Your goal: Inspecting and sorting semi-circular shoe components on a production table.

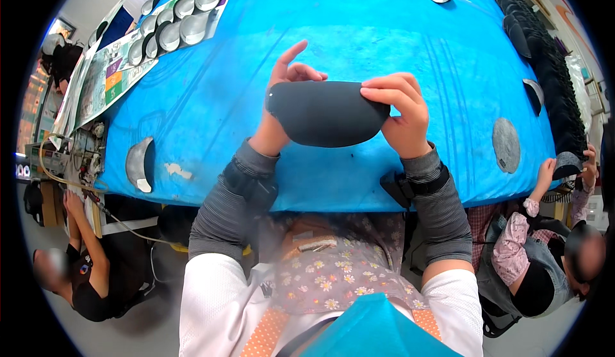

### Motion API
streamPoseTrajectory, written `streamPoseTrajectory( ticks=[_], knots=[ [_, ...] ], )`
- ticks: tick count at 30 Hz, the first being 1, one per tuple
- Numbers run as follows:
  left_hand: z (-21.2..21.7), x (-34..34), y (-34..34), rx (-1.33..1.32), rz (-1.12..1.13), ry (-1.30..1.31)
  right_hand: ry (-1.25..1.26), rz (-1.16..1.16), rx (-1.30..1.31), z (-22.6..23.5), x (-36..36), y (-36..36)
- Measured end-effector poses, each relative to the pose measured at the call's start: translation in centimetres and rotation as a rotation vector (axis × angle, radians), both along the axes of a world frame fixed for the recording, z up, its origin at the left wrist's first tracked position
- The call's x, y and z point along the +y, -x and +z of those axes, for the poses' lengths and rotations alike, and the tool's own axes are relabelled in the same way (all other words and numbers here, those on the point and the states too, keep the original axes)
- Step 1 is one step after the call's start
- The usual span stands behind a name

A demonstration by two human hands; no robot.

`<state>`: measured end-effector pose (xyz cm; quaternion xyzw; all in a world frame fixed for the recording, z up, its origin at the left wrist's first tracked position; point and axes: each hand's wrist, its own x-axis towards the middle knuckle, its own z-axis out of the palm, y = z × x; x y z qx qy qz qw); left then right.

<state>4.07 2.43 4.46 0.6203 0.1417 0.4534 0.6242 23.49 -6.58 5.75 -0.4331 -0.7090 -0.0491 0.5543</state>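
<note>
1. Our left hand (280, 110) pinched one end of the dark visor piece (325, 113), forefinger raised; our right hand (402, 115) gripped the other end, fingers curled over its top edge.
2. We held the piece between both hands above the blue-covered bench (359, 37); it looked matte, smooth and half-moon shaped.
3. Printed sheets (109, 78), green and white, lay far left under shiny curved metal pieces (170, 27).

Workshop around a blue-covered tabletop (359, 30)
Grey floor (128, 338) lies below the tabletop's near edge; a cluttered workbench (70, 146) stands left of it
</note>
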Motion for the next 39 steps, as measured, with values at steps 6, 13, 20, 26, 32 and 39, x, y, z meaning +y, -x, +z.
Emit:
streamPoseTrajectory(
  ticks=[6, 13, 20, 26, 32, 39],
  knots=[
    [0.7, 0.3, 1.0, 0.009, 0.057, -0.201, -0.104, -0.050, -0.102, 0.7, -0.7, 0.3],
    [2.2, 0.0, 0.6, -0.090, 0.133, -0.359, 0.051, -0.017, 0.019, 0.7, -0.6, -0.5],
    [2.1, 0.0, 1.8, 0.184, 0.173, -0.156, 0.465, 0.157, 0.450, -0.5, -0.4, 0.1],
    [1.9, 1.2, 3.0, 0.154, -0.100, 0.116, 0.708, 0.332, 0.884, -0.8, -0.3, -0.6],
    [1.1, 1.3, 3.1, 0.249, -0.048, 0.063, 0.627, 0.292, 0.786, -1.3, 0.2, 0.3],
    [1.7, 1.1, 2.7, 0.208, -0.119, 0.204, 0.702, 0.276, 0.892, -0.9, -0.4, -0.8]
  ],
)
